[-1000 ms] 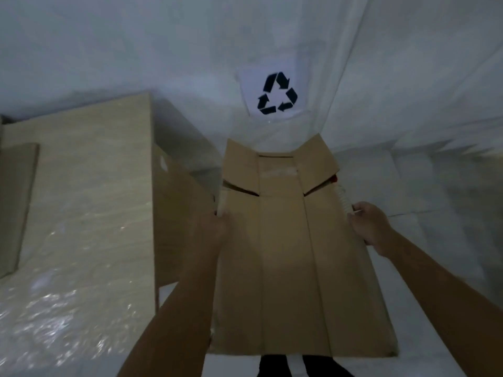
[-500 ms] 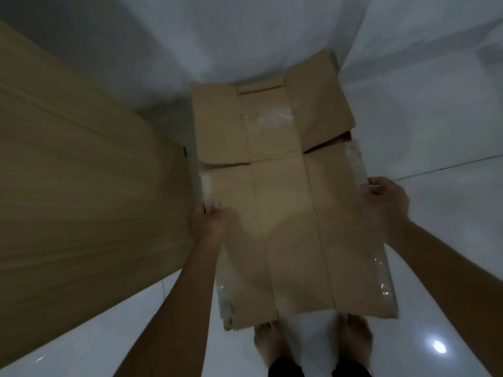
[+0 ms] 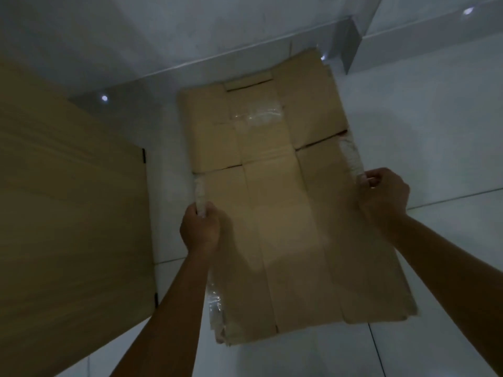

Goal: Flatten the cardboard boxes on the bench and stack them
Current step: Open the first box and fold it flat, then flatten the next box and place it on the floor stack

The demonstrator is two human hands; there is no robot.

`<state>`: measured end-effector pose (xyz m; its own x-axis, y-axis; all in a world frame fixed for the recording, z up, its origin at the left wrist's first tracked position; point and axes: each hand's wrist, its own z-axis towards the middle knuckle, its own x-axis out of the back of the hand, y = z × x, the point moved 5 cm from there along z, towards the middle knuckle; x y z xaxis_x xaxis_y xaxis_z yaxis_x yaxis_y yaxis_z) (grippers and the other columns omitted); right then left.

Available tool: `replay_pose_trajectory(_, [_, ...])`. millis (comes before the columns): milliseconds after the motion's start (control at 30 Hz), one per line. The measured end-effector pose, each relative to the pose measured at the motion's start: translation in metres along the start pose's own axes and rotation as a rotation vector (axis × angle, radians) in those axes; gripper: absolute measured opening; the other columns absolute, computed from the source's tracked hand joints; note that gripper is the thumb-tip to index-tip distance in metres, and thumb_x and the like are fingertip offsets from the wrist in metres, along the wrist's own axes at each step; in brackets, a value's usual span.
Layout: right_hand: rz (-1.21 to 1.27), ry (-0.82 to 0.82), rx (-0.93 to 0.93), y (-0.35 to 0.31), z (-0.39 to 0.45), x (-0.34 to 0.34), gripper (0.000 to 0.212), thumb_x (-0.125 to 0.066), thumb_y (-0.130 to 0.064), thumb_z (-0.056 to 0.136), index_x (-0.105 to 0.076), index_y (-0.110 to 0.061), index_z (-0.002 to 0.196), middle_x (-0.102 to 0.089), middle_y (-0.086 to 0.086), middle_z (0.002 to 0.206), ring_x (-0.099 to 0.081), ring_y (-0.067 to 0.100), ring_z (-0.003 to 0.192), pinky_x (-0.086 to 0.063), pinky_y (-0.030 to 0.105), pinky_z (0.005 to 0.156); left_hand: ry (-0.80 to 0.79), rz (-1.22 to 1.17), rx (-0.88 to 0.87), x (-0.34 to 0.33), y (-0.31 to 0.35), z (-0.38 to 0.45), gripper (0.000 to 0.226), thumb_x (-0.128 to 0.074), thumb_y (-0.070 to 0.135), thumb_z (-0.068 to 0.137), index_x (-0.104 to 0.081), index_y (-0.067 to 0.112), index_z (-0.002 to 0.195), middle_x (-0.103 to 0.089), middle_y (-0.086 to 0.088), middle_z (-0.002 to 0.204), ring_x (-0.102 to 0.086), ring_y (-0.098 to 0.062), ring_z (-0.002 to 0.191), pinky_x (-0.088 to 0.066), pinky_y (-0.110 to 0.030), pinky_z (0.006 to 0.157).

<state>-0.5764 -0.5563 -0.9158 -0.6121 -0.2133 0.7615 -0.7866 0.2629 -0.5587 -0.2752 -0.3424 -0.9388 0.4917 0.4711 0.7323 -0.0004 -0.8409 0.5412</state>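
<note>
A flattened brown cardboard box (image 3: 285, 213) fills the middle of the head view, held flat and low over the white floor. Clear tape shines on its far flaps and along its left edge. My left hand (image 3: 200, 228) grips the box's left edge about halfway along. On the opposite side, my right hand (image 3: 382, 195) grips the right edge near a strip of white tape. The box's far flaps lie spread toward the wall.
The wooden bench (image 3: 68, 213) stands close on the left, its edge beside the box. White tiled floor (image 3: 435, 131) lies to the right and below. A white wall (image 3: 217, 28) and a low white ledge (image 3: 408, 42) are beyond the box.
The view has tilted further down and the flattened box has come lower toward the floor. Both hands keep their grip on its side edges. The recycling sign has left the view.
</note>
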Motion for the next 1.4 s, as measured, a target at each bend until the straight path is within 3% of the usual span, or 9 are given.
replay_pose_trajectory(167, [-0.097, -0.107, 0.000, 0.010, -0.002, -0.030, 0.058, -0.065, -0.046, 0.081, -0.058, -0.007, 0.123, -0.061, 0.017, 0.115, -0.059, 0.036, 0.102, -0.051, 0.046, 0.091, -0.055, 0.210, 0.005, -0.014, -0.006, 0.001, 0.090, -0.065, 0.066, 0.083, -0.037, 0.016, 0.152, -0.043, -0.015, 0.149, -0.044, -0.039, 0.135, -0.038, -0.046, 0.108])
replay_pose_trajectory(367, [-0.164, -0.036, -0.073, 0.023, 0.010, -0.023, 0.060, -0.071, -0.038, 0.085, -0.051, -0.004, 0.129, -0.054, 0.022, 0.128, -0.051, 0.041, 0.119, -0.042, 0.045, 0.102, -0.087, 0.136, -0.078, -0.038, 0.011, -0.011, 0.095, -0.070, 0.066, 0.079, -0.033, 0.019, 0.152, -0.050, -0.012, 0.144, -0.051, -0.035, 0.130, -0.043, -0.045, 0.104])
replay_pose_trajectory(533, [-0.213, -0.219, -0.049, 0.023, 0.022, -0.012, 0.062, -0.064, -0.039, 0.089, -0.046, -0.007, 0.139, -0.051, 0.019, 0.135, -0.052, 0.038, 0.121, -0.045, 0.043, 0.099, -0.153, 0.201, -0.064, -0.047, 0.018, -0.008, 0.098, -0.069, 0.066, 0.080, -0.032, 0.014, 0.153, -0.047, -0.015, 0.146, -0.049, -0.037, 0.133, -0.043, -0.045, 0.108])
replay_pose_trajectory(667, [-0.380, -0.311, 0.135, 0.004, -0.003, 0.002, 0.068, -0.060, -0.031, 0.091, -0.032, -0.002, 0.146, -0.039, 0.019, 0.149, -0.044, 0.039, 0.130, -0.040, 0.050, 0.106, -0.216, 0.383, -0.091, -0.029, 0.026, -0.031, 0.095, -0.059, 0.052, 0.090, -0.007, 0.015, 0.161, -0.031, -0.016, 0.157, -0.036, -0.042, 0.139, -0.036, -0.049, 0.110])
replay_pose_trajectory(733, [-0.626, -0.277, 0.308, -0.013, -0.038, 0.016, 0.067, -0.049, -0.037, 0.095, -0.024, -0.012, 0.152, -0.029, 0.012, 0.156, -0.031, 0.034, 0.142, -0.027, 0.051, 0.115, -0.205, 0.559, -0.235, -0.009, 0.038, -0.062, 0.079, -0.051, 0.048, 0.095, -0.014, 0.023, 0.159, -0.027, -0.011, 0.160, -0.036, -0.038, 0.139, -0.042, -0.050, 0.104])
replay_pose_trajectory(833, [-0.796, -0.331, 0.450, -0.050, -0.104, 0.047, 0.063, -0.035, -0.043, 0.100, -0.011, -0.026, 0.157, -0.008, 0.000, 0.166, -0.004, 0.025, 0.152, -0.006, 0.048, 0.122, -0.192, 0.748, -0.483, 0.034, 0.061, -0.120, 0.069, -0.049, 0.045, 0.096, -0.019, 0.034, 0.157, -0.025, -0.002, 0.163, -0.028, -0.030, 0.147, -0.040, -0.048, 0.109])
replay_pose_trajectory(933, [-0.811, -0.335, 0.510, -0.092, -0.170, 0.098, 0.061, -0.036, -0.041, 0.100, -0.016, -0.027, 0.156, -0.008, 0.002, 0.166, -0.003, 0.024, 0.153, -0.003, 0.048, 0.122, -0.226, 0.848, -0.554, 0.090, 0.088, -0.182, 0.068, -0.043, 0.045, 0.099, -0.011, 0.038, 0.159, -0.016, 0.002, 0.167, -0.013, -0.026, 0.154, -0.024, -0.048, 0.121])
replay_pose_trajectory(1167, [-0.701, -0.208, 0.667, -0.211, -0.323, 0.277, 0.055, -0.067, -0.034, 0.084, -0.058, -0.016, 0.135, -0.053, 0.013, 0.144, -0.044, 0.036, 0.138, -0.035, 0.057, 0.111, -0.152, 0.778, -0.552, 0.302, 0.182, -0.328, 0.067, -0.042, 0.045, 0.100, -0.013, 0.035, 0.160, -0.016, 0.001, 0.168, -0.012, -0.026, 0.155, -0.021, -0.048, 0.122])
replay_pose_trajectory(1400, [-0.658, -0.216, 0.847, -0.339, -0.481, 0.418, 0.042, -0.053, -0.033, 0.092, -0.056, -0.014, 0.130, -0.053, 0.009, 0.137, -0.041, 0.036, 0.135, -0.036, 0.054, 0.108, -0.081, 0.680, -0.482, 0.513, 0.237, -0.445, 0.061, -0.056, 0.036, 0.091, -0.038, 0.031, 0.149, -0.042, 0.000, 0.154, -0.039, -0.025, 0.141, -0.042, -0.044, 0.106])
